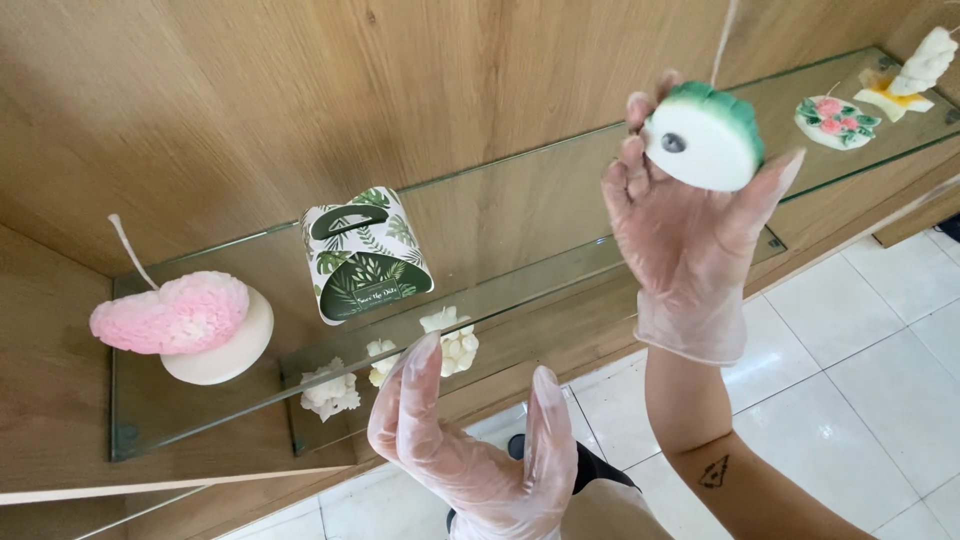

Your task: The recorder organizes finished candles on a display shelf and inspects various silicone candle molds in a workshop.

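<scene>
The right hand [690, 225], in a thin clear glove, is raised at about one o'clock in the view and pinches a round candle [705, 138] with a green ruffled top and a flat white base; the fingers curl on the candle's left edge and the thumb presses its right edge, so the base, with a small dark metal disc in its middle, faces the camera. A pale wick runs up from the candle toward twelve o'clock. The candle sits at the top of the hand, above the palm, held in the air in front of the upper glass shelf [560, 175] and touching nothing else. The left hand [480, 440], also gloved, is at six o'clock, spread and holding nothing, its fingertips near a cluster of small cream flower-shaped candles [450, 340] on the lower glass shelf [200, 410]. At nine o'clock a pink heart-shaped candle [175, 318] with a long wick rests on a white round base, and just to its right stands a small white gift box [362, 255] with green leaf print and a handle. At two o'clock, on the upper shelf, lie a round candle with pink roses [835, 120] and a cream shaped candle [920, 65]. The shelves are fixed to a wooden panel wall [250, 100]; white floor tiles [870, 350] fill the four o'clock corner.
</scene>
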